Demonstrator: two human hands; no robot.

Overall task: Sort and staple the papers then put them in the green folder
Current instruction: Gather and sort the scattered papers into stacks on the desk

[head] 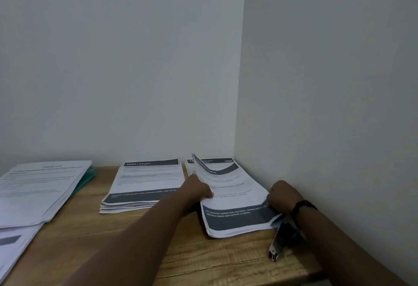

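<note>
Two hands work at one stack of printed papers [235, 197] in the head view, at the right back corner of the wooden desk [126, 249] where two plain walls meet. Left hand [196, 189]: fingers curled on the stack's left edge, lifting the top sheets so that they bow upward; the fingertips are hidden beneath the paper. Right hand [282, 196]: fingers curled at the stack's right edge, apparently pinching the sheets, though the contact itself is concealed behind the knuckles. A dark wristband [303, 206] circles the right wrist. Just beneath that wrist a stapler [282, 242] lies on the desk, its rear half covered by the forearm. A second stack [147, 186], headed "DESK / STUDY", lies just left of the held one; its smaller print is too blurred to read. Further left, a loose pile of sheets [38, 190] is cut off by the frame edge and covers all but a thin edge of the green folder [87, 179].
</note>
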